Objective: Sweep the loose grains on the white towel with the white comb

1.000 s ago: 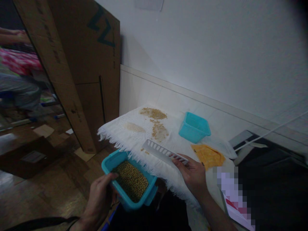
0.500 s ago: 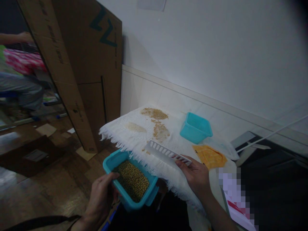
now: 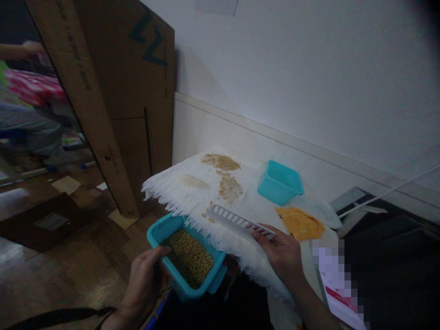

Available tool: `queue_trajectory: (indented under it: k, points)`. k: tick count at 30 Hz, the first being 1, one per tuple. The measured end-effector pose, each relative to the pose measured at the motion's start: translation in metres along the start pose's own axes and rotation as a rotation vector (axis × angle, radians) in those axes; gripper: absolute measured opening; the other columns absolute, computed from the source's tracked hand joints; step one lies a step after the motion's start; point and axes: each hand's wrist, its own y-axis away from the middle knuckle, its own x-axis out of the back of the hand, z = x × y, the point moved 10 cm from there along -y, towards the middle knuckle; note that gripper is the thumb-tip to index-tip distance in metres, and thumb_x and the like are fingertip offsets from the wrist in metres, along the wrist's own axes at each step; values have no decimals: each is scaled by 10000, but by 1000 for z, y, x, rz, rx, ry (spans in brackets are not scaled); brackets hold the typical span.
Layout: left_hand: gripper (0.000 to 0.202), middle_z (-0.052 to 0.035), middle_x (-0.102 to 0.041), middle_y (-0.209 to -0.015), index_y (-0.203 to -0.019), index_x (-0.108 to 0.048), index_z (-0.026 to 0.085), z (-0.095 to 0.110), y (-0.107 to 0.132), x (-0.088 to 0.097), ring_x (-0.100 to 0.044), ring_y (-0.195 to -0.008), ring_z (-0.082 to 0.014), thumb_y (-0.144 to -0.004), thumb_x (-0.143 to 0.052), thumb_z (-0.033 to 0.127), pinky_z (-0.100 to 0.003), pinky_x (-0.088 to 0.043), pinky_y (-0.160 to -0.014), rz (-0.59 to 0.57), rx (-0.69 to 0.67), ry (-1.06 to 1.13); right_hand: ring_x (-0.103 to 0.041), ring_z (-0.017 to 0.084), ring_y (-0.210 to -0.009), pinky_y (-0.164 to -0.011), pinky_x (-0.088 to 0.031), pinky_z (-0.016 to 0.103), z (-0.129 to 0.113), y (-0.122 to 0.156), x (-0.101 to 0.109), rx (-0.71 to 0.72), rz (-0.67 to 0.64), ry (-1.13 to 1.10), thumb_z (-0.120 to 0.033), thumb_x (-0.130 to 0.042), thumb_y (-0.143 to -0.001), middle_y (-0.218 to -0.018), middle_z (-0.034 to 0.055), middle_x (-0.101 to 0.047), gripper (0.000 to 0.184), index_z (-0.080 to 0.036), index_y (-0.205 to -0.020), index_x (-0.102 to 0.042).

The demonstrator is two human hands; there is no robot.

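My left hand grips the near rim of a turquoise tub filled with small tan beans, held just below the fringed edge of a white cloth. My right hand is closed on one end of a white slotted plastic strip that lies across the cloth, its far end by a few loose beans at the fringe. Further back on the cloth lie piles of beans and a pale smear of grains.
A second turquoise tub stands on the cloth at the back right, with an orange cloth and a clear bag beside it. Tall cardboard sheets lean against the wall on the left. A person stands at the far left.
The view has shifted slightly between the earliest frame and now. The strip's far end now sits a little nearer the fringe and loose beans. Both hands keep their holds.
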Motion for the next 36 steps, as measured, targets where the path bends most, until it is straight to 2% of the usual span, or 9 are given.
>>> queue_trajectory:
  k: [5,17,23,26,30,33,36]
  points:
    - [394,-22,-469,-295,-318,-571,268,-1,1,0,-391,-253,-130,-524,-794,518,-285,-292,-316,9,15,-8,-872,283,-745,-680,-707,341,0,4,1,-17,3,-8,-519,-860,-921,-918,55,-924,251,-292,-963,-958]
    - [402,-40,-513,-311,-315,-604,256,3,0,-3,-409,-268,-121,-540,-809,518,-278,-295,-334,-10,-7,9,-876,279,-743,-682,-705,332,-3,3,-5,27,2,-11,-506,-861,-934,-914,51,-924,235,-294,-964,-957]
    - [389,-49,-526,-312,-326,-621,250,-1,-1,-1,-415,-262,-125,-542,-802,520,-275,-303,-329,-7,12,-1,-875,270,-701,-631,-696,302,-19,7,-9,96,-73,9,-469,-861,-923,-862,28,-915,176,-329,-940,-965]
    - [384,-43,-520,-309,-324,-613,259,-1,-1,0,-417,-260,-129,-545,-796,515,-279,-309,-323,-4,2,-10,-879,268,-717,-659,-699,300,-26,2,-3,104,-6,27,-461,-851,-934,-868,28,-916,181,-322,-957,-965]
    - [403,-45,-522,-311,-313,-603,253,0,-1,1,-418,-262,-119,-536,-804,523,-264,-305,-325,6,-10,-10,-871,283,-732,-636,-683,315,-23,-13,2,61,148,46,-563,-843,-937,-913,78,-922,350,-235,-994,-953]
    - [418,-49,-517,-308,-307,-599,246,1,-2,2,-405,-263,-109,-537,-801,530,-256,-302,-330,16,-16,-14,-843,276,-684,-581,-646,310,-19,-20,-8,56,179,45,-608,-831,-934,-886,95,-914,429,-197,-987,-944]
    - [396,-56,-533,-313,-314,-609,245,1,-2,2,-421,-260,-122,-522,-800,523,-262,-307,-326,19,-6,7,-862,283,-751,-662,-673,325,-17,-18,-20,67,152,24,-574,-811,-977,-936,99,-922,400,-203,-1045,-944]
